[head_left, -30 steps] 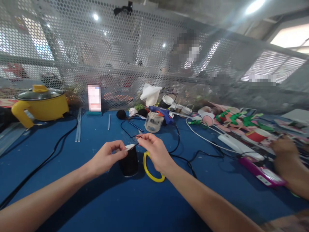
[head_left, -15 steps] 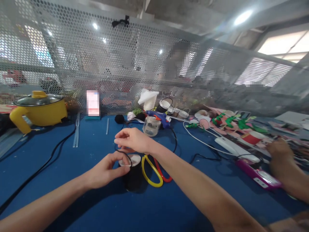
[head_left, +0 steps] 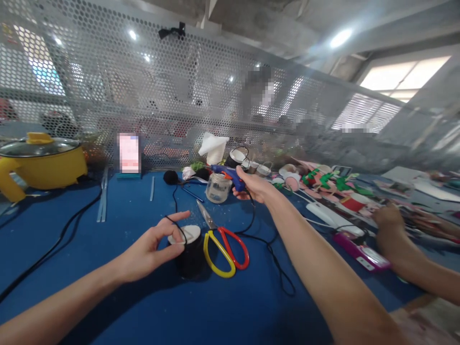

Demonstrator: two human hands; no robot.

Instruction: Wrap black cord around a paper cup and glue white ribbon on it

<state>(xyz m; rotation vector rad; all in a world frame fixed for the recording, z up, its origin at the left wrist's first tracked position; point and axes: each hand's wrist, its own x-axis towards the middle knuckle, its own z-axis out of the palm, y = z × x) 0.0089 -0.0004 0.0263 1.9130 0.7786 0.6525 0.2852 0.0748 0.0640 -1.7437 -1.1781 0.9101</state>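
My left hand (head_left: 155,245) is closed at the rim of a black cup-shaped piece (head_left: 190,262) with a white top. A black cord (head_left: 176,222) is pinched between its thumb and fingers there, with one finger stretched out above. The cord runs back toward a black yarn ball (head_left: 170,177). Farther off, my right hand (head_left: 253,186) grips the handle of a blue glue gun (head_left: 230,174). The gun's front part lies over a glass jar (head_left: 217,189). Scissors (head_left: 210,221) with one yellow and one red handle lie right of the cup, blades slightly apart.
A yellow electric pot (head_left: 53,165) stands at the left, a lit phone (head_left: 129,154) at the back. Clear glue sticks (head_left: 102,199) lie near it. At right are a purple power strip (head_left: 362,254), craft pieces (head_left: 323,184) and another person's hand (head_left: 390,225). A perforated metal screen (head_left: 161,96) closes the back.
My right hand has moved from above the cup back and right to the glue gun and taken hold of it. My left hand stays at the cup. The view has shifted slightly right.
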